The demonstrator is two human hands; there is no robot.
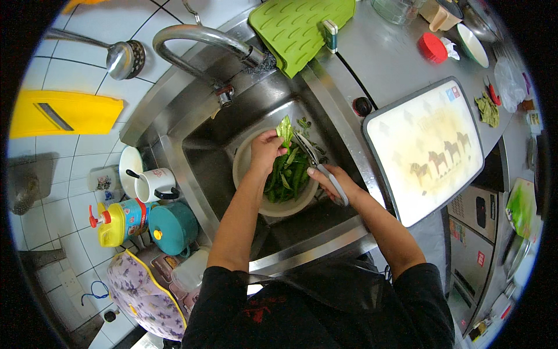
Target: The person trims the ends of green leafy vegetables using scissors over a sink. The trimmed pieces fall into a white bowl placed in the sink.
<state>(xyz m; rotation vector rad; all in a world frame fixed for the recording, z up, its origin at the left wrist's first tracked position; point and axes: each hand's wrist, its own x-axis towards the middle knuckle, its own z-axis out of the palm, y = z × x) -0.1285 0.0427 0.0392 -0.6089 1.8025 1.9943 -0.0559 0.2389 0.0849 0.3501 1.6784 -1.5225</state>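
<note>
Between the thumb and fingers of my left hand [267, 151] is a light green pepper [285, 131], split and flattened so it looks like a leaf. My right hand [335, 185] grips grey-handled kitchen scissors [308, 150], whose blades point up and left, close beside that green piece. Below both hands a pale round bowl [240, 168] stands in the stainless steel sink [205, 152]. Long green vegetables [290, 174], apparently peppers, fill much of the bowl. Several small green scraps [304, 124] lie on the sink floor beyond the bowl's far right rim.
A curved faucet [192, 32] arches over the sink's far left. On the right counter lies a white cutting board [429, 152] with a dark rim. A green drying mat [301, 32] covers the far edge. Left of the sink stand a white mug [152, 185] and a teal pot [173, 227].
</note>
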